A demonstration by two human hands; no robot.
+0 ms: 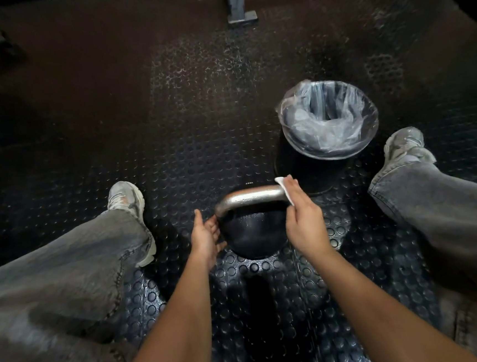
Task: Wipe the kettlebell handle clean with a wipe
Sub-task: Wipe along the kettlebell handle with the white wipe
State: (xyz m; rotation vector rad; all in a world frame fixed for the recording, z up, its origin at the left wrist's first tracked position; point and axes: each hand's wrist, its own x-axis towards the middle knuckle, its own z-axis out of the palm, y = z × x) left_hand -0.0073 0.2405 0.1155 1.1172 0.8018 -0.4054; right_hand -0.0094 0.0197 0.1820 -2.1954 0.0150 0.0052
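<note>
On the studded rubber floor [171, 146] between the person's legs stands the black kettlebell [255, 234]; the left hand [206, 237] rests open-palmed against its left side. Its steel handle [250, 195] arches on top, running left to right, and the right hand [303, 215] presses a white wipe [285, 189] over its right end, apparently wrapped. Beyond stands a lined bin [329, 121].
</note>
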